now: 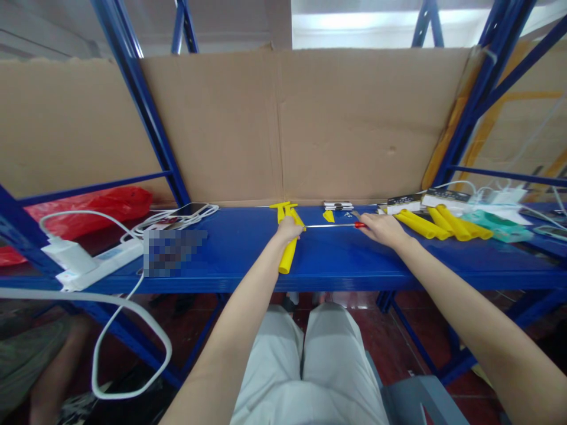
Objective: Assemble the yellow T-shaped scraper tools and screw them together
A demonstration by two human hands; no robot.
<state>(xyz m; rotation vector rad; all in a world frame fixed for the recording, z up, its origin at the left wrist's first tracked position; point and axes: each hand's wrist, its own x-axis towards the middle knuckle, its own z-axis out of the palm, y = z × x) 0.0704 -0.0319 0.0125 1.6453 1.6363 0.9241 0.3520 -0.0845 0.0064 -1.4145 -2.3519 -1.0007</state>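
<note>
My left hand (290,228) is closed around a yellow plastic tube-shaped handle (287,258), which lies along the blue shelf with its round end toward me. Beyond the fingers, yellow T-shaped parts (283,206) stick out. In my right hand (381,229) is a screwdriver (330,225) with a red grip. Its long metal shaft points left, and the tip meets the yellow part beside my left hand; the exact contact is too small to make out. Between the hands lie a small yellow piece (328,216) and several tiny metal bits (348,215).
Several yellow tubes (416,224) lie right of my right hand, near black-and-white packages (404,203) and a green plastic bag (500,226). To the left are a white power strip (104,262), cables and a red bag (93,206). Cardboard (310,124) backs the shelf.
</note>
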